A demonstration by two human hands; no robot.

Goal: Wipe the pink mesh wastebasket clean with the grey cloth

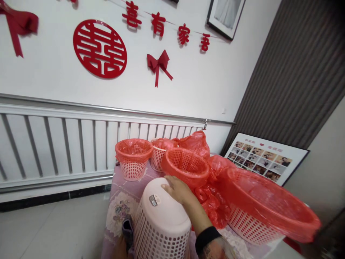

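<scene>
Fingers [169,178] of a person's right hand [176,189] lie close together across the base of an upturned pale pink basket [163,216], the thumb set apart from them, at the bottom centre of the frame. The perforated basket leans slightly, a small grey label [154,200] on its base; whether its hidden rim touches the table cannot be told. A black band [207,239] circles the right forearm. At the lower left of the basket, the left hand [120,249] is dark and cut off by the frame edge, beside a dark cloth [127,231] against the basket's side; how its fingers are set cannot be told.

Beyond, on a purple floral tablecloth [118,194], stand a small basket lined in red plastic [134,170], a second small basket [157,158] close to its right and a red-lined middle basket [185,181] near the centre. Crumpled red bags [215,212] lie between that one and a large red-lined basket [252,223] at lower right. A photo board [258,158] leans behind it, before a ribbed dark panel [291,75]. A white radiator [72,144] runs along the wall at left, below a round red emblem [100,49], a red bow [158,64] and a string of red characters [158,25].
</scene>
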